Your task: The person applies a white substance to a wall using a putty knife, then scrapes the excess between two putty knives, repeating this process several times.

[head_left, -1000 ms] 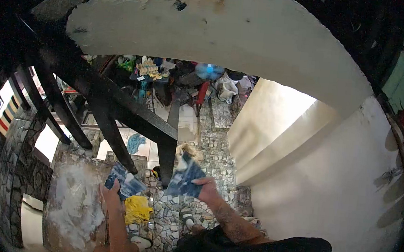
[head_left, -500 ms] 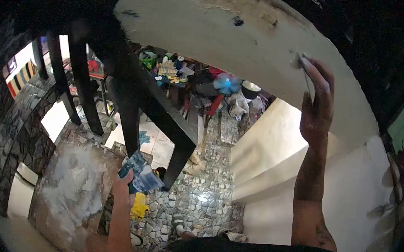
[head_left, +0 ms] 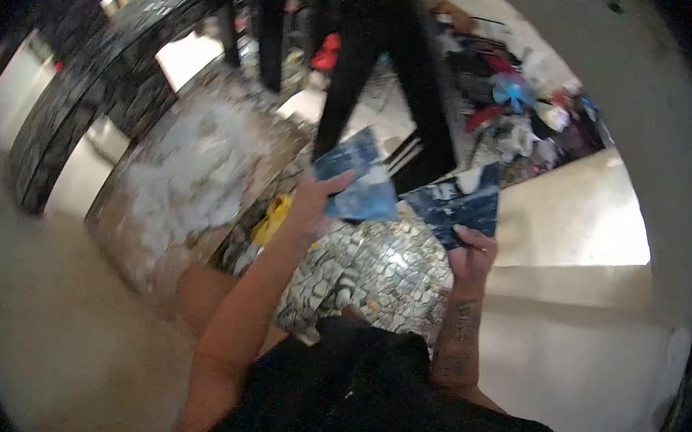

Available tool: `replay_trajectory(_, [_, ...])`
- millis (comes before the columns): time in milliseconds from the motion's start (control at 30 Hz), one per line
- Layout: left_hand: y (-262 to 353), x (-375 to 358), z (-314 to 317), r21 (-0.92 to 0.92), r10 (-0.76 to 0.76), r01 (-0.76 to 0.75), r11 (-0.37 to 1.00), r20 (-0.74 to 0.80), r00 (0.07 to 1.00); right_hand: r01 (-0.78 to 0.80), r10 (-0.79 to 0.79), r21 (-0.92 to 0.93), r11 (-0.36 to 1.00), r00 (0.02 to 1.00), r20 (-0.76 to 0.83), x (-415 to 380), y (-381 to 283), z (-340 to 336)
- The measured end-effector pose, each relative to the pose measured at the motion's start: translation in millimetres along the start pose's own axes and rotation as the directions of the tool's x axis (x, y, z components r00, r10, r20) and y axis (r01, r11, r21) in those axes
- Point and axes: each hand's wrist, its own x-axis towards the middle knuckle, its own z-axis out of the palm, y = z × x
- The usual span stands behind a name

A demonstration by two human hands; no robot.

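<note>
My left hand (head_left: 314,201) grips a blue putty spreader (head_left: 367,186), a flat square blade smeared with whitish putty. My right hand (head_left: 472,256) is closed on the lower edge of a darker blue putty spreader (head_left: 474,207), also streaked with white. The two blades face each other in front of my body, their near edges close together; blur hides whether they touch. To the left of my left hand lies a brown board (head_left: 284,146) with a broad spread of white putty (head_left: 189,173) on it.
Black railing bars (head_left: 351,68) rise just beyond the spreaders. A pale wall (head_left: 572,219) runs along the right. Below is a stone-patterned floor (head_left: 390,273), with a yellow cloth-like item (head_left: 272,219) beside the board. A blue fan (head_left: 512,91) stands among clutter behind.
My right hand has come down from the pale overhead surface, bringing its spreader beside the left one. My left hand has risen with its spreader. The view has tilted and shifted.
</note>
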Motion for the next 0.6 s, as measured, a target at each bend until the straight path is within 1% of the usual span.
replay_trajectory(33, [3.6, -1.0, 1.6, 0.043, -0.025, 0.026, 0.999, -0.03, 0.999, -0.088, 0.091, 0.093, 0.992, 0.996, -0.025, 4.7, -3.5, 14.2])
replay_trajectory(67, [-20.3, 21.6, -27.6, 0.414, 0.263, -0.286, 0.864, 0.113, 0.958, -0.168, 0.181, 0.191, 0.967, 0.982, -0.05, 9.1, -7.4, 28.3])
replay_trajectory(100, [-23.4, 18.2, -27.2, 0.402, 0.282, -0.288, 0.869, 0.076, 0.957, -0.138, 0.147, 0.192, 0.972, 0.989, -0.031, 9.2, -2.7, 25.3])
replay_trajectory(133, [-25.8, 14.5, -25.7, 0.39, 0.3, -0.29, 0.874, 0.038, 0.953, -0.139, 0.143, 0.24, 0.961, 0.99, 0.003, 9.5, 2.6, 24.3])
replay_trajectory(167, [-3.1, -4.6, 8.9, -0.074, 0.067, -0.078, 0.994, -0.146, 0.987, -0.144, 0.139, 0.287, 0.947, 0.99, 0.036, 10.2, 8.1, 23.4])
replay_trajectory(200, [-7.4, -4.2, -4.9, 0.438, 0.384, -0.344, 0.83, -0.002, 0.923, -0.159, 0.146, 0.267, 0.951, 0.987, 0.068, 11.4, 14.3, 19.4])
replay_trajectory(233, [-8.3, -2.3, -9.9, 0.536, 0.432, -0.385, 0.752, 0.041, 0.901, -0.173, 0.153, 0.246, 0.954, 0.983, 0.1, 12.6, 19.6, 18.2])
replay_trajectory(267, [-9.5, 0.3, -15.4, 0.623, 0.478, -0.42, 0.66, 0.083, 0.874, -0.218, 0.215, 0.155, 0.963, 0.976, 0.035, 13.1, 25.2, 15.6])
replay_trajectory(300, [-5.7, 3.3, -8.2, 0.374, 0.36, -0.312, 0.873, -0.066, 0.931, -0.263, 0.266, 0.064, 0.963, 0.963, -0.042, 14.1, 29.9, 16.3])
replay_trajectory(333, [1.2, 2.6, -2.7, 0.069, 0.197, -0.188, 0.98, -0.158, 0.968, -0.295, 0.295, 0.087, 0.952, 0.955, 0.009, 16.9, 41.9, 20.6])
replay_trajectory(367, [7.7, -4.1, 1.4, 0.091, 0.2, -0.186, 0.978, -0.172, 0.965, -0.321, 0.317, 0.116, 0.94, 0.947, 0.057, 14.9, 56.8, 21.3])
replay_trajectory(400, [18.2, -7.0, 4.8, 0.104, 0.198, -0.182, 0.978, -0.184, 0.963, -0.39, 0.39, -0.017, 0.921, 0.92, -0.031, 15.7, 76.7, 15.0])
replay_trajectory(433, [23.3, -8.6, 7.9, 0.115, 0.2, -0.181, 0.977, -0.188, 0.961, -0.438, 0.451, -0.21, 0.874, 0.892, 0.019, 18.7, 108.9, -21.8])
replay_trajectory(467, [13.1, 3.2, -0.1, 0.216, 0.332, -0.287, 0.933, -0.213, 0.919, -0.386, 0.461, -0.439, 0.811, 0.884, 0.074, 14.2, 133.5, -41.2])
replay_trajectory(500, [15.9, -1.4, -5.4, 0.441, 0.434, -0.353, 0.825, -0.096, 0.896, -0.151, 0.425, -0.736, 0.66, 0.883, 0.2, 3.8, 155.4, -59.8])
replay_trajectory(533, [19.7, -1.5, -11.4, 0.508, 0.462, -0.381, 0.772, -0.038, 0.886, 0.11, 0.394, -0.882, 0.459, 0.864, 0.313, -4.0, 170.8, -73.0])
replay_trajectory(567, [24.0, -2.3, -16.5, 0.445, 0.41, -0.345, 0.826, -0.055, 0.91, 0.226, 0.394, -0.903, 0.365, 0.842, 0.369, -8.3, 184.6, -81.0])
replay_trajectory(600, [30.5, 0.7, -19.4, 0.336, 0.333, -0.29, 0.896, -0.078, 0.94, 0.083, 0.429, -0.962, 0.259, 0.883, 0.191, -21.2, 173.0, -52.0])
